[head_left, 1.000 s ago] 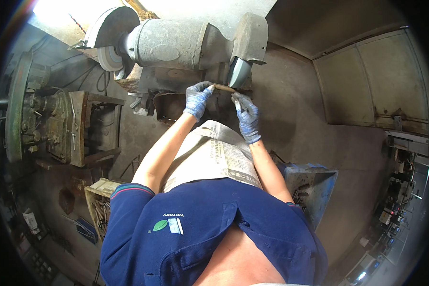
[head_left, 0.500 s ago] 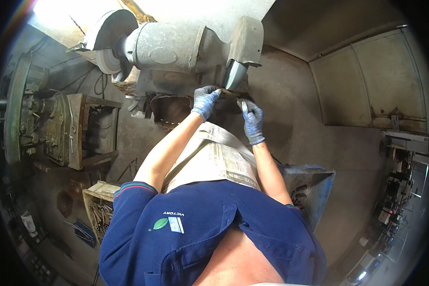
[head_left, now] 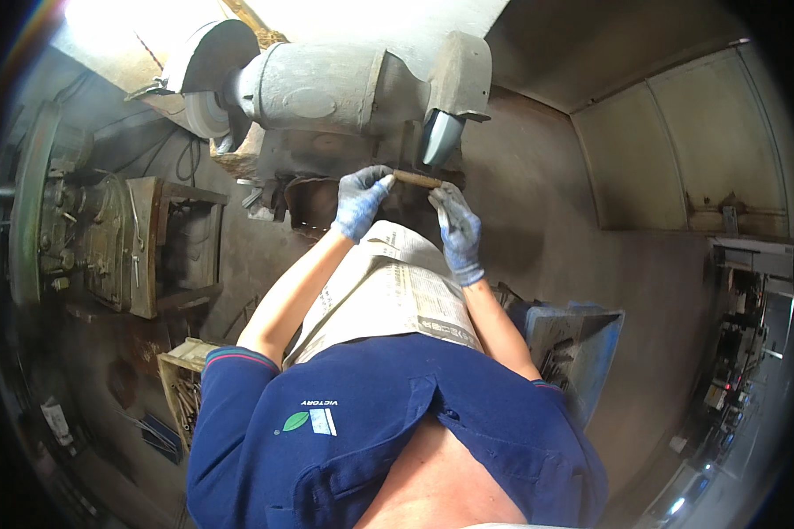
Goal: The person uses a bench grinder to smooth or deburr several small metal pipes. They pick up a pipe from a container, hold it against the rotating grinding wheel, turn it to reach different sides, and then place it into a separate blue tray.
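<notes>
Both my hands wear blue-grey work gloves. Between them I hold a short brownish bar (head_left: 416, 180), its exact kind unclear, roughly level. My left hand (head_left: 362, 201) pinches its left end, and my right hand (head_left: 457, 231) has its fingers closed at the right end. Just beyond the bar is the right grinding wheel (head_left: 444, 139) of a grey bench grinder (head_left: 313, 86), partly under its guard (head_left: 464, 78); a small gap shows between bar and wheel. The grinder's left wheel (head_left: 205, 113) sits under another guard.
Newspaper (head_left: 388, 295) covers my lap. A wooden box (head_left: 178, 379) of metal parts stands at my left, a blue-edged bin (head_left: 582, 339) at my right. A greenish machine (head_left: 101, 234) stands farther left. A rusty container (head_left: 311, 204) is below the grinder.
Both hands have drawn back slightly from the right wheel, the left one also shifting left. The bar now shows plainly between them, apart from the wheel.
</notes>
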The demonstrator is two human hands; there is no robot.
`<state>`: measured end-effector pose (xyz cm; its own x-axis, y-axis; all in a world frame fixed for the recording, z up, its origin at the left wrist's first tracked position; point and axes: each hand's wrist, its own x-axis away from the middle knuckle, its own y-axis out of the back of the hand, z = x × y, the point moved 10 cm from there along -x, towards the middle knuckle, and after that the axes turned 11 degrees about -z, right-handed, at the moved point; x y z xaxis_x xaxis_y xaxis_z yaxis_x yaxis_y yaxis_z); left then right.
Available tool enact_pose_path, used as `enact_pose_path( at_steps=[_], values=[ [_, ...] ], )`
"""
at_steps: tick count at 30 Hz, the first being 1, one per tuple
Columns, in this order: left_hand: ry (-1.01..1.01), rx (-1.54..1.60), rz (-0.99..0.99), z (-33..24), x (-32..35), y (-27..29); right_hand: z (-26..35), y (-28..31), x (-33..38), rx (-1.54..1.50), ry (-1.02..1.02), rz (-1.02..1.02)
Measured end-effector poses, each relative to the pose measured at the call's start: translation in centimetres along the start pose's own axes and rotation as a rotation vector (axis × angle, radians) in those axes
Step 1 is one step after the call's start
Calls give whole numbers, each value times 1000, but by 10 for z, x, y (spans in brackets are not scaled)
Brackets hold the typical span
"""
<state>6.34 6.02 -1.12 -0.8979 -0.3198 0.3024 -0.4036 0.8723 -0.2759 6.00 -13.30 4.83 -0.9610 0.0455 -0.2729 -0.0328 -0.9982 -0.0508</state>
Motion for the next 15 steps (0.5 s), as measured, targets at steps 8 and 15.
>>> enact_pose_path(
  at_steps=[8, 15],
  values=[
    [-199, 0, 264, -59, 80, -41, 115, 32, 49, 278, 259, -95],
    [-264, -180, 624, -49, 109, -110, 170, 99, 85, 456, 377, -268]
  ],
)
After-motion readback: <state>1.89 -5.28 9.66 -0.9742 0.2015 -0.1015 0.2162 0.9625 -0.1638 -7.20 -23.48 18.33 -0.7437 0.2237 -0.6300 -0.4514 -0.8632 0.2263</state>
